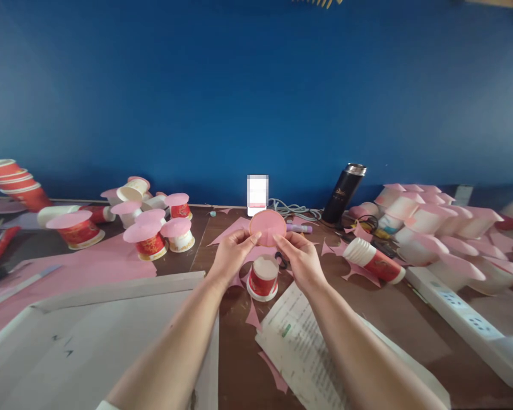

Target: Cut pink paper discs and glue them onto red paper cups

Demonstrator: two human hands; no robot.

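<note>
Between my two hands a pink paper disc (267, 223) is held up by its lower edge. My left hand (238, 250) pinches it at the lower left, thumb in front. On the lower right my right hand (297, 253) pinches the same disc. Just below the hands a red paper cup (264, 277) stands upside down on the brown table, its pale base facing up and nothing on it. Pink paper scraps (252, 314) lie around this cup.
Cups topped with pink discs (145, 228) stand at the left; many pink-topped cups (436, 219) crowd the right. A black bottle (344, 193), nested cups (374, 260), a power strip (457, 313), a printed sheet (297, 336) and a white box (111, 341) surround the work area.
</note>
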